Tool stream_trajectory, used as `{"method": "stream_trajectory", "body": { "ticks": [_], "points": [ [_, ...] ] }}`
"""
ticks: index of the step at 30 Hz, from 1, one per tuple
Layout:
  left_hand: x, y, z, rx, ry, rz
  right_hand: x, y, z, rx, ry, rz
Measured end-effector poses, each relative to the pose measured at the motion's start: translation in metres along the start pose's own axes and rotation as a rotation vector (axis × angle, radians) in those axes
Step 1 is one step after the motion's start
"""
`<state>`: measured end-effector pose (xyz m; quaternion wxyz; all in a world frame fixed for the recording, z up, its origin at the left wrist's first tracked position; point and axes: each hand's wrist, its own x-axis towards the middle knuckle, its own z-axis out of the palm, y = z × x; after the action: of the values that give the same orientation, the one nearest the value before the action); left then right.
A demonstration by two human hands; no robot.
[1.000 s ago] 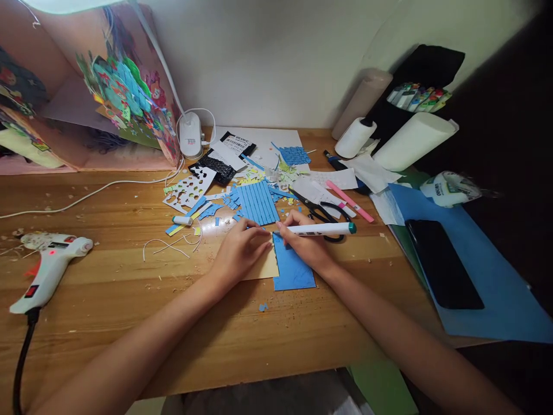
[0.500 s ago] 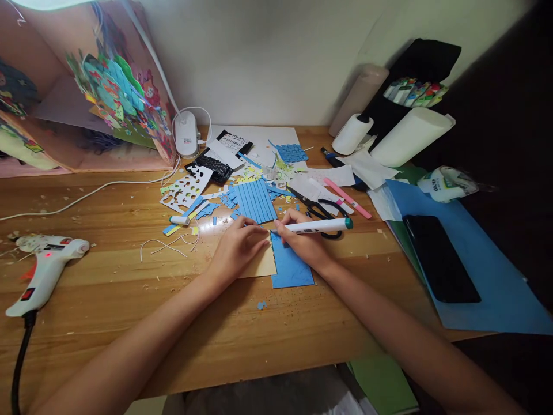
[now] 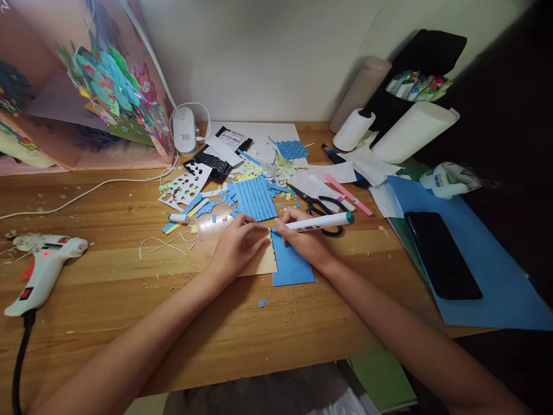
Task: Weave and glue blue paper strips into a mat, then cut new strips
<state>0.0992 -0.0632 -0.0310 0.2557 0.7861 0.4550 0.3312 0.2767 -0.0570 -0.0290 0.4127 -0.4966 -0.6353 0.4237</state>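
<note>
So the person is at a wooden worktop (image 3: 194, 351), and everything here is placed off the blue card (image 3: 294, 271), which lies flat, partly tucked under the right hand (image 3: 306, 239). That hand's grip is closed around a white marker (image 3: 322, 222), green end pointing off to the right, writing end at the card's far left corner. The actual tip is too small to make out.

The left hand (image 3: 237, 245) is left of the card, resting on a cream sheet (image 3: 262, 265) that meets the card's left side. Its fingers are bent; can't tell whether that grip is pinching anything or just pressing down. There's dark, broken marking along the seam, so the step in hand is probably inking that edge of the card.

Just beyond the card sits a blue slatted piece (image 3: 256, 199) with dark lines between its strips. Scissors (image 3: 311, 203) lie beyond it and a bit right, near the right hand. The marker's cap (image 3: 178, 218) looks to be that loose one well to the left.

As for the next move, it seems to call for a light, steady stroke with the card and sheet kept from sliding, and knuckles clear of wet ink.
</note>
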Motion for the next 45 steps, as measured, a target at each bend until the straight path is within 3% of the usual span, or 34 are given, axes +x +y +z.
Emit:
{"method": "stream_trajectory", "body": {
  "ticks": [24, 45],
  "points": [
    [0.0004, -0.0033, 0.0012, 0.003, 0.013, 0.031, -0.0014, -0.0079, -0.0018, -0.084, -0.009, -0.07],
    [-0.0001, -0.0036, 0.0015, -0.003, 0.01, 0.023, -0.0067, -0.0022, -0.0074, -0.113, -0.147, -0.001]
  ]
}}
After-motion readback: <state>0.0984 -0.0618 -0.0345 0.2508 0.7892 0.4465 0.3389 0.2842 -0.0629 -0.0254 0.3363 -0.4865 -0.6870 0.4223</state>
